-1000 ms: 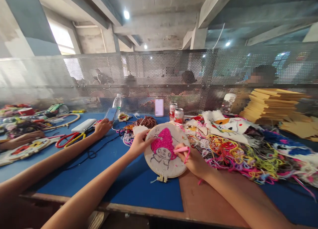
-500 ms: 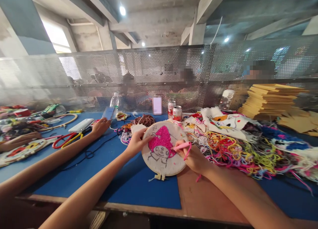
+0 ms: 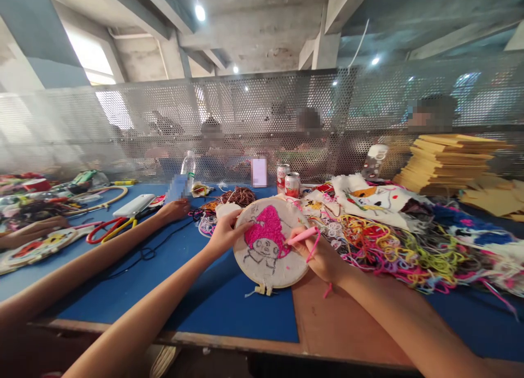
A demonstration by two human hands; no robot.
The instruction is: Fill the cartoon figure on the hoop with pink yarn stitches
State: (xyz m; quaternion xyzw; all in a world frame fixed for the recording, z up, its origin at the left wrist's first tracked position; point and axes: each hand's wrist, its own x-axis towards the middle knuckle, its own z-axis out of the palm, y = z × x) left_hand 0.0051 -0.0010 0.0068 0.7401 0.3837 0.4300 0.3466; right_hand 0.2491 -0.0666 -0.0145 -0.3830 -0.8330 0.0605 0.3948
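- Left hand [image 3: 224, 233]: forearm reaches in from the lower left; fingers and thumb are clamped on the left rim of the embroidery hoop [image 3: 272, 243], holding it tilted up toward the camera.
- Right hand [image 3: 323, 257]: forearm enters from the lower right; fingers are closed round a pink punch needle [image 3: 302, 236], whose tip meets the cloth at the right edge of the pink-filled patch.
- The hoop sits between the two hands, its lower edge with the screw clasp just above the worktop [image 3: 229, 307]. The cloth bears a line-drawn figure with a pink stitched hood.
- A pink thread hangs from the needle past the right hand; where it ends cannot be made out.
- A co-worker's arm lies to the left of the left hand, its hand [image 3: 177, 209] resting on the worktop near a blurred bottle [image 3: 186, 170].
- Whether the hoop's lower edge touches the worktop cannot be told.
- Beyond the right hand: a heap of tangled coloured yarn [image 3: 393, 252], printed cloths, and a stack of yellow boards [image 3: 450, 157].
- Behind the hoop: two red cans [image 3: 288, 181].
- Far left of the left hand: red-handled scissors [image 3: 107, 228] and other hoops, partly cut off.
- The worktop is blue-covered with a bare brown strip below the right hand. A perforated metal screen [image 3: 262, 121] runs along its far side; people sit behind it, indistinct. Concrete ceiling with spot lamps above.
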